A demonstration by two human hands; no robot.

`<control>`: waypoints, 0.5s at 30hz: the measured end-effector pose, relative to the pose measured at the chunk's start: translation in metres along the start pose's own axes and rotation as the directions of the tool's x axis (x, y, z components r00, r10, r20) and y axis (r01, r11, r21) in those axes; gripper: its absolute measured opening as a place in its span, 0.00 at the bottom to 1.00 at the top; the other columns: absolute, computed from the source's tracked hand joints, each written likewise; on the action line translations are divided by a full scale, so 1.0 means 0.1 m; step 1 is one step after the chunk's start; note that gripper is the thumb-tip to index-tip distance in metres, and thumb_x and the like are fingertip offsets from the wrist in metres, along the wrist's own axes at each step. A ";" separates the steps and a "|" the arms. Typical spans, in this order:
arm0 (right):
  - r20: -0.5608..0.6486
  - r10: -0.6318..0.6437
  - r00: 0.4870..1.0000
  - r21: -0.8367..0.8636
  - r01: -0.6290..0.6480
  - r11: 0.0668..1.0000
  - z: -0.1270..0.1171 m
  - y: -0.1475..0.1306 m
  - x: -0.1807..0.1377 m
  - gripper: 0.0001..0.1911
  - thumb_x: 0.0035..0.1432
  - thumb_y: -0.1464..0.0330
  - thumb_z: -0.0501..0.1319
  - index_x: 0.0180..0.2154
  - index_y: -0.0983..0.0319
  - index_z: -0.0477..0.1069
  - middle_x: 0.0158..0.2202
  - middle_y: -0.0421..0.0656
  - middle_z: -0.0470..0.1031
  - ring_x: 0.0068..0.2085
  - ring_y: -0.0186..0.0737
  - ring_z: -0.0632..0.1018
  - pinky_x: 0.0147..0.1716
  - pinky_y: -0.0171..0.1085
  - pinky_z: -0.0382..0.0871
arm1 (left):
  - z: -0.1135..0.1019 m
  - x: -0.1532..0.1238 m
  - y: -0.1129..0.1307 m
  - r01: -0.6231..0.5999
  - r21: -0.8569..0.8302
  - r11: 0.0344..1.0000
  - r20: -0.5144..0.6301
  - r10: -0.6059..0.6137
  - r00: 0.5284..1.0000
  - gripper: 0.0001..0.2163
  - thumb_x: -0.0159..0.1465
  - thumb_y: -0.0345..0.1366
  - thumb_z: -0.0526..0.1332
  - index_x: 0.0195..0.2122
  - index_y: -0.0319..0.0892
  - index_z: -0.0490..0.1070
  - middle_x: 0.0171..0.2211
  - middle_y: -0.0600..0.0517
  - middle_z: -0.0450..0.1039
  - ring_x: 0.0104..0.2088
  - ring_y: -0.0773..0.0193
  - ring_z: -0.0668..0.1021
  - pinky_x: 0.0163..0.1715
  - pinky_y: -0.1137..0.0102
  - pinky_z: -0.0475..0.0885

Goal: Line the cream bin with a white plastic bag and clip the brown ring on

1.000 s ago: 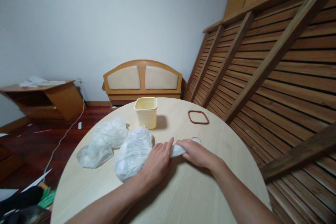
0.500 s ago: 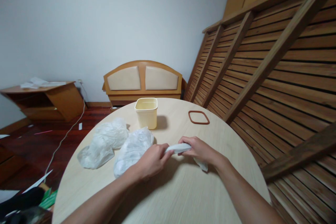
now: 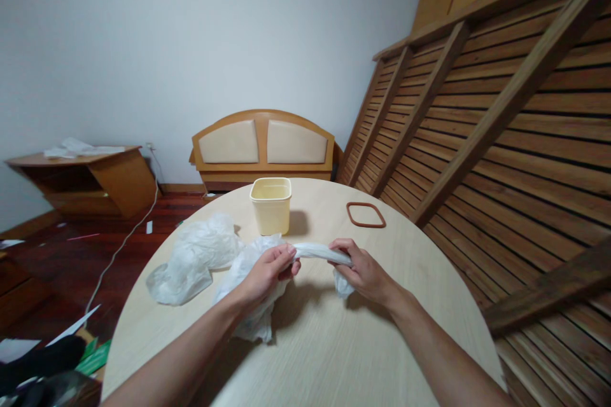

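Observation:
Between my two hands a white plastic bag [image 3: 312,250] is stretched into a narrow twisted strip above the table. My left hand [image 3: 272,270] pinches its left end, thumb against fingers. My right hand [image 3: 360,267] is wrapped round the right end, and a loose bit of the bag hangs below it. Behind and under my left hand lies more crumpled white plastic [image 3: 255,324]; whether it joins the held strip I cannot tell. Another crumpled plastic bag [image 3: 195,257] lies further left. A pale yellow square bin [image 3: 271,210] stands upright beyond my hands.
A brown rounded-square ring [image 3: 365,215] lies at the back right of the round table [image 3: 405,331]. A slatted wooden frame [image 3: 477,159] leans along the right. Behind stands a headboard [image 3: 262,140]; a low cabinet [image 3: 109,184] and a cable [image 3: 126,238] are at left.
My left hand has moved up and slightly left, drawing the strip longer. My right hand has shifted slightly right, and white plastic now shows hanging below my left forearm. The view has shifted a little.

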State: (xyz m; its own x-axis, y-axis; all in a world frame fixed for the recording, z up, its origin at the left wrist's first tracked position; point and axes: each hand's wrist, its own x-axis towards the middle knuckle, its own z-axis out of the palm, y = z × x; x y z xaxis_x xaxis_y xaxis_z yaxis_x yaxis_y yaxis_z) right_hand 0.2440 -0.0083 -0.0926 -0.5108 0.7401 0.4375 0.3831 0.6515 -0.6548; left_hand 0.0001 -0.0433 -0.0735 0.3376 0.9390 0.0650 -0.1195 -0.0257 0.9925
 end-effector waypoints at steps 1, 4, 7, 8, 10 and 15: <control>-0.013 -0.005 1.000 -0.014 0.005 1.000 0.01 0.01 0.00 0.12 0.64 0.69 0.57 0.49 0.56 0.63 0.40 0.42 0.76 0.36 0.38 0.78 0.39 0.37 0.71 | 0.00 0.00 0.02 -0.004 -0.036 0.999 -0.022 0.003 1.000 0.22 0.63 0.55 0.60 0.25 0.40 0.66 0.21 0.57 0.60 0.21 0.71 0.57 0.23 0.72 0.51; -0.035 -0.057 0.998 -0.043 0.055 0.998 0.03 0.02 0.00 0.09 0.64 0.72 0.55 0.46 0.56 0.64 0.40 0.42 0.74 0.38 0.39 0.77 0.41 0.39 0.71 | 0.01 -0.02 0.07 -0.003 -0.148 0.989 -0.057 -0.005 0.998 0.20 0.63 0.53 0.62 0.27 0.39 0.69 0.18 0.58 0.57 0.21 0.71 0.58 0.24 0.73 0.54; -0.025 -0.162 0.987 -0.053 0.160 0.986 0.04 0.00 0.04 0.16 0.60 0.76 0.53 0.47 0.55 0.66 0.44 0.44 0.74 0.46 0.42 0.77 0.47 0.42 0.70 | -0.01 -0.03 0.09 -0.003 -0.235 0.972 -0.083 -0.017 0.996 0.19 0.62 0.51 0.64 0.31 0.38 0.72 0.18 0.58 0.58 0.21 0.70 0.61 0.24 0.74 0.56; -0.014 -0.190 0.982 -0.058 0.188 0.980 0.05 0.00 0.05 0.19 0.59 0.78 0.53 0.48 0.55 0.67 0.46 0.45 0.74 0.49 0.43 0.76 0.49 0.43 0.70 | -0.02 -0.03 0.09 -0.010 -0.249 0.968 -0.098 -0.015 0.995 0.19 0.61 0.51 0.65 0.33 0.37 0.74 0.19 0.58 0.59 0.22 0.70 0.62 0.24 0.74 0.56; 0.017 -0.217 0.976 -0.075 0.218 0.973 0.06 0.00 0.07 0.23 0.57 0.80 0.52 0.50 0.55 0.68 0.49 0.46 0.73 0.52 0.44 0.76 0.51 0.44 0.70 | -0.03 -0.03 0.10 -0.029 -0.264 0.964 -0.129 -0.006 0.992 0.20 0.60 0.50 0.67 0.38 0.35 0.76 0.21 0.57 0.62 0.23 0.70 0.63 0.24 0.74 0.56; 0.114 -0.190 0.975 -0.186 0.209 0.960 0.10 0.02 0.07 0.28 0.56 0.82 0.53 0.55 0.56 0.69 0.54 0.48 0.71 0.54 0.44 0.75 0.53 0.45 0.70 | -0.04 -0.04 0.11 -0.064 -0.251 0.966 -0.180 0.018 0.984 0.27 0.58 0.50 0.69 0.53 0.34 0.74 0.27 0.55 0.67 0.25 0.71 0.65 0.25 0.75 0.57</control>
State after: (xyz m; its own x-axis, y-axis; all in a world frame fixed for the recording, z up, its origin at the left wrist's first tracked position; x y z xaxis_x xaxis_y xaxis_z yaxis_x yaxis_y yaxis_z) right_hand 0.2333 -0.0033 -0.0966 -0.6588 0.5789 0.4805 0.4043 0.8110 -0.4228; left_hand -0.0063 -0.0458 -0.0635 0.1621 0.9848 0.0631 -0.3715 0.0016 0.9284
